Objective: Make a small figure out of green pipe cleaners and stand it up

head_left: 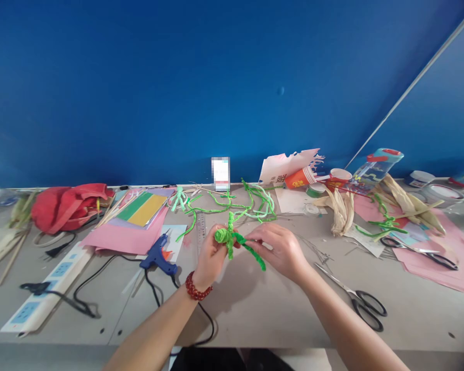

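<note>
Green pipe-cleaner figure [227,237] | left hand [211,256] closed around its coil | right hand [278,250] pinching its stem

A deep blue wall [232,87] — a slanting pale strip [412,87] at right — above a long beige worktable [417,319].

Nothing reads cleanly on this worktop [371,309]: up beyond the left-hand grip [211,255] and off to the right, an orange paper cup [299,178] carries white printed characters, too small and curved to make out, and the red paper cup [339,179] just beside it shows yellow marks, equally unreadable. Straight ahead of the grip, a ruler [201,234] shows tick marks but no number I can call, the torn white carton [282,167] has print too small to tell, and the upright card [220,173] is blurred out completely.
</note>
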`<state>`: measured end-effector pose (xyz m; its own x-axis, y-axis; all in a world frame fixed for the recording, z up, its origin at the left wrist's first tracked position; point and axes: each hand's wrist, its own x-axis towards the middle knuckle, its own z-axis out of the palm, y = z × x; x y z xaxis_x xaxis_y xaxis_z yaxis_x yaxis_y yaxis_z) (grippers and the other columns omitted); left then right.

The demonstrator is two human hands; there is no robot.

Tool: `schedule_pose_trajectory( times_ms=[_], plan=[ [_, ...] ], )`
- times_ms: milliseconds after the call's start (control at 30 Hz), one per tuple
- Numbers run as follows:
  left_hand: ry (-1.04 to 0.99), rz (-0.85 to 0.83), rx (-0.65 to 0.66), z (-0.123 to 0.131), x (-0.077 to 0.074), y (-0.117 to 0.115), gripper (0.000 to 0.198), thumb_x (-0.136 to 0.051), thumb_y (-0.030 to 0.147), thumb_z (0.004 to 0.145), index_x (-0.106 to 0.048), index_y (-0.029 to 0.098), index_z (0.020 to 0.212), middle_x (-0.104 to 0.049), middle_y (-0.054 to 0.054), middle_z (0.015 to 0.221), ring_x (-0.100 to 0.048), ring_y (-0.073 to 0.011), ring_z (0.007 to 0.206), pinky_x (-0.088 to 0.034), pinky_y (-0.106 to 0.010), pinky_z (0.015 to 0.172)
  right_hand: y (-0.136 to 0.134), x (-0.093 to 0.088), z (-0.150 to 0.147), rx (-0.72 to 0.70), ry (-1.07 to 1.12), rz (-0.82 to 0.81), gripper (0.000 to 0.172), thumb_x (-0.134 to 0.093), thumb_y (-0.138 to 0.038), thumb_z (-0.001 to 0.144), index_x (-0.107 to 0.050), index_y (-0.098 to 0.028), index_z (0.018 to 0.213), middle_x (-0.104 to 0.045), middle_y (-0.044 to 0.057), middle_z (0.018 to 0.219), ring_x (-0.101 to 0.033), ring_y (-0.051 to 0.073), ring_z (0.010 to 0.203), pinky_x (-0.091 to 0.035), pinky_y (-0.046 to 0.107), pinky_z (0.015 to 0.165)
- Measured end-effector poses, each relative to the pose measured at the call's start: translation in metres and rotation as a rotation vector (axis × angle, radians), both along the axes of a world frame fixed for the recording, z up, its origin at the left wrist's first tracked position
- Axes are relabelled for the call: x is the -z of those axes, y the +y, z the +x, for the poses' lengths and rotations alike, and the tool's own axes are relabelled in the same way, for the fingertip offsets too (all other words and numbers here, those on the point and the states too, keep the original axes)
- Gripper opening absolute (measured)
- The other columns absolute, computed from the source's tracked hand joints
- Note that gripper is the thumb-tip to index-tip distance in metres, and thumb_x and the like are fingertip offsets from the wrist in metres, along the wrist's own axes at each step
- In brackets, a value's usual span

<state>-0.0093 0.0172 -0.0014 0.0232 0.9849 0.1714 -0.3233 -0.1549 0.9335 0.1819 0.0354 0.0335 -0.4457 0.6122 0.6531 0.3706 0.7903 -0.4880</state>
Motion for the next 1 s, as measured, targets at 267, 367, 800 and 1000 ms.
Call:
schedule_pose_trajectory(
  times_ms=[267,367,800,1000],
  plan=[
    [-0.100,-0.042,0.154,-0.002,-0.006,-0.005,0.026,-0.079,0.023,0.071,-0.059,0.023,0.088,-0.062,-0.002,0.084,-0.062,-0.0178,0.080,-0.050,-0.032,0.074,0.008,0.007,-0.004,-0.202,0.311,-0.911,0.030,-0.066,-0.047,0.085,-0.062,-0.018,0.078,-0.064,0.001,0.069,-0.057,0.013,0.063,-0.045,0.025,0.060],
    [-0.163,-0.083,0.133,0.000,-0.010,-0.005,0.030,-0.082,0.021,0.067,-0.058,0.023,0.086,-0.061,-0.001,0.083,-0.062,-0.0191,0.083,-0.051,-0.034,0.076,0.004,0.016,-0.014,-0.301,0.463,-1.079,0.036,-0.069,-0.051,0.082,-0.059,-0.017,0.075,-0.058,-0.002,0.065,-0.050,0.010,0.058,-0.040,0.023,0.057],
    [-0.185,-0.036,0.039,0.012,0.003,-0.003,0.021,-0.077,0.026,0.076,-0.059,0.025,0.087,-0.061,0.001,0.082,-0.057,-0.0136,0.068,-0.050,-0.031,0.069,-0.009,0.040,-0.034,-0.334,0.770,-1.272,0.035,-0.076,-0.048,0.074,-0.059,-0.017,0.074,-0.059,0.000,0.068,-0.045,0.008,0.052,-0.033,0.022,0.050],
    [-0.208,-0.103,-0.005,0.012,-0.002,0.002,0.025,-0.079,0.033,0.073,-0.057,0.022,0.078,-0.059,0.002,0.075,-0.058,-0.0153,0.070,-0.049,-0.032,0.070,-0.009,0.049,-0.035,-0.251,0.602,-1.070,0.033,-0.054,-0.047,0.088,-0.061,-0.017,0.077,-0.058,0.002,0.063,-0.050,0.012,0.053,-0.041,0.025,0.051]
  ],
)
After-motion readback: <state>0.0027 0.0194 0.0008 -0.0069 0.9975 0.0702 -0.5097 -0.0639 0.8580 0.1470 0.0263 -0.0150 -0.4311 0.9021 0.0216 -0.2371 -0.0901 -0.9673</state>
